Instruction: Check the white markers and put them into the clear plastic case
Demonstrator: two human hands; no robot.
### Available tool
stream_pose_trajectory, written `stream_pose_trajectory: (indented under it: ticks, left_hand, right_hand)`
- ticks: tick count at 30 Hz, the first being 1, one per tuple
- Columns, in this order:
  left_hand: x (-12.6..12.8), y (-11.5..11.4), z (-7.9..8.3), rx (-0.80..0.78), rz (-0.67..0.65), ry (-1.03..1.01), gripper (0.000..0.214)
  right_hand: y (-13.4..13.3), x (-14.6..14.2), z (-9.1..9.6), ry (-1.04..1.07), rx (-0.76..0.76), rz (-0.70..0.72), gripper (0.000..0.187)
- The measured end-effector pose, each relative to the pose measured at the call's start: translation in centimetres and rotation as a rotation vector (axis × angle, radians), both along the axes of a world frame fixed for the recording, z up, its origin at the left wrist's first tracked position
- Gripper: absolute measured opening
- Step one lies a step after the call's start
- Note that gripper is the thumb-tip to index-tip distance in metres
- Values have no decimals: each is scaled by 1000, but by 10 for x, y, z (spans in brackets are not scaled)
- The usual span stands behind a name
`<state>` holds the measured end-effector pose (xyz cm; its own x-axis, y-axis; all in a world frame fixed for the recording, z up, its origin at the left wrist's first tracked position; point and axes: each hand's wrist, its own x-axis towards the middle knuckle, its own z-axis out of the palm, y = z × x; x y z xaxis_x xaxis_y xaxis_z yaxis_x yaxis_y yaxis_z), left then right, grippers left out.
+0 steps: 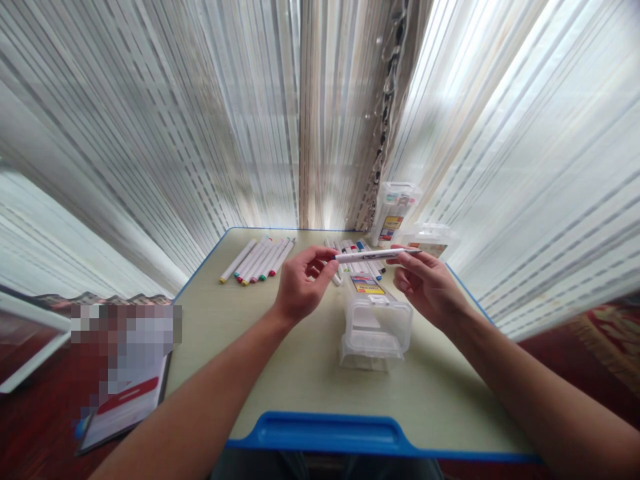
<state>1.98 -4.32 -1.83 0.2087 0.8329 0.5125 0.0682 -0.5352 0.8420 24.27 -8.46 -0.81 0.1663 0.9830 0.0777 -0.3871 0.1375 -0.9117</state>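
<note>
A white marker pen (367, 255) lies level between my two hands, above the table. My left hand (306, 280) pinches its blue-tipped left end. At the other end, the fingers of my right hand (425, 277) are closed around the darker tip. Below the pen, a clear plastic case (377, 323) with a yellow label rests on its side, its near end open toward me. Behind my hands, a group of white markers (355, 247) with coloured ends lies partly hidden. More markers (257, 260) lie in a row to the left.
A pale table (295, 373) with a blue rim and a blue front tray (330, 432) stands before me. At its back right are an upright clear case (395, 213) and another clear case (430, 237). Striped curtains (250, 113) hang behind. A flat panel (130, 400) is at the left.
</note>
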Motion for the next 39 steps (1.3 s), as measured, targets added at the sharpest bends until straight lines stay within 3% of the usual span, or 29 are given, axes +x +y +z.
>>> stream_pose_trajectory:
  ticks: [39]
  left_hand:
    - [0,2,-2,-40,31,54,26]
  right_hand:
    - [3,4,1,30,21,22,25]
